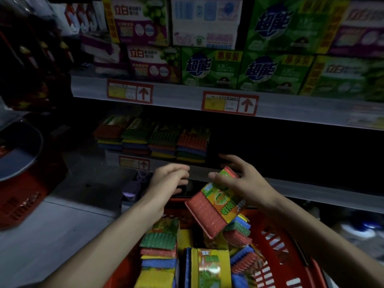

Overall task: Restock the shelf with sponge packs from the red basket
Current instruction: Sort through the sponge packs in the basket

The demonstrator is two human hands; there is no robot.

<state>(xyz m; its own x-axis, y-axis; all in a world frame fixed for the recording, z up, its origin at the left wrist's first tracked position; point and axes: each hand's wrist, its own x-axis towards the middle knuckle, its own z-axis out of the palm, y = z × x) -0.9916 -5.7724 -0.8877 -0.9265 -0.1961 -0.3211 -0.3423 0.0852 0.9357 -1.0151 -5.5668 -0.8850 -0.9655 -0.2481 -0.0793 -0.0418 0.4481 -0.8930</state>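
A red plastic basket with slotted walls (278, 244) sits at the bottom of the view, full of multicoloured sponge packs (160, 252) in printed sleeves, lying at mixed angles.

Above the basket's far rim, the right hand (243, 183) holds one sponge pack with a red scouring face and an orange-and-green paper wrapper (216, 206). It grips the pack's upper end, with the thumb on the side nearer the camera and the other fingers spread over the far side. The pack is tilted, and its lower end hangs just over the packs in the basket.

The left hand (168, 181) hovers above the basket's far left corner, just beside the held pack but apart from it. Its fingers are loosely curled and hold nothing.

Beyond the basket, a low grey metal shelf (291, 192) carries a row of four stacked sponge packs (153, 140) on its left part. The stretch of shelf straight behind the right hand is too dark to read. Higher above the basket, an upper shelf holds green and purple detergent cartons (209, 67), with red-framed price labels bearing arrows (229, 103) on its front edge.

Well to the left of the basket, a second red basket (20, 198) stands on the pale floor.
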